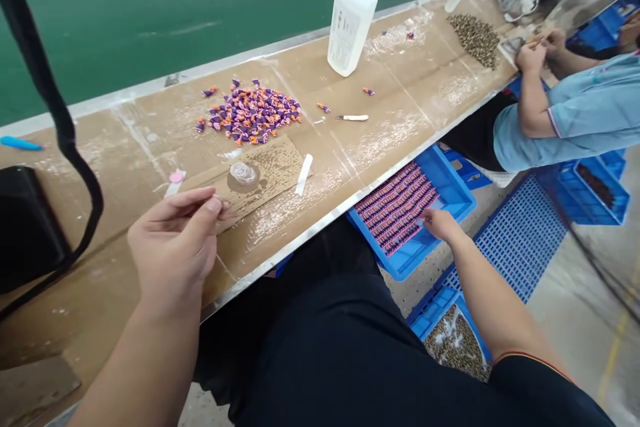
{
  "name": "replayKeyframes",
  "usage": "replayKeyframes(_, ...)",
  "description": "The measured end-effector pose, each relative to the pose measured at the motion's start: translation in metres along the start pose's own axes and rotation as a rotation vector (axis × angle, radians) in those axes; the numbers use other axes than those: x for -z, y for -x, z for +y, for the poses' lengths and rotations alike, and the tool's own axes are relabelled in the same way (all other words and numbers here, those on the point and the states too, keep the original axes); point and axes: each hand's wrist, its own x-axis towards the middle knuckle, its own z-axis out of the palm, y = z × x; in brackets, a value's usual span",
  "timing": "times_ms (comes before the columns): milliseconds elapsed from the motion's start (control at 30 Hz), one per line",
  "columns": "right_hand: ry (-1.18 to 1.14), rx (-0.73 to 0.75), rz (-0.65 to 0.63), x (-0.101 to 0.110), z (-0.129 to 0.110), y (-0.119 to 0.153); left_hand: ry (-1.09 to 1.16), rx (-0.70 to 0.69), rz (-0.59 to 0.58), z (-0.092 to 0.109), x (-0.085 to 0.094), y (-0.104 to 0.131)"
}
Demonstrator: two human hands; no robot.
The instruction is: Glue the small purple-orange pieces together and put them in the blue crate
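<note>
My left hand is raised over the table's near side, thumb and forefinger pinched together. Whatever is between those fingertips is too small to make out. Just beyond it, a clear glob in a small round dish rests on a stained cardboard piece. Down to the right, my right hand reaches over the blue tray, its fingers closed at the edge of the rows of small purple, pink and orange pieces. What it pinches is hidden. A heap of similar purple and orange pieces lies behind the cardboard.
A white bottle with a blue cap stands toward the back. A small knife and a white strip lie on the table. A black cable hangs at left. A co-worker handles small parts at right, near a brass-coloured pile.
</note>
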Motion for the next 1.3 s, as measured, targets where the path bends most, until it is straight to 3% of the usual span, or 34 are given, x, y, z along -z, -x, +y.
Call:
replayKeyframes(167,0.262,-0.031,-0.123,0.001,0.001,-0.012,0.001,-0.049,0.009,-0.007,0.003,-0.005)
replayKeyframes(400,0.444,-0.035,-0.190,0.000,-0.009,-0.019,-0.003,-0.115,0.015,-0.010,0.006,-0.007)
replayKeyframes(1300,0.569,0.003,-0.223,0.000,-0.025,-0.009,-0.011,-0.131,0.015,-0.009,0.005,-0.004)
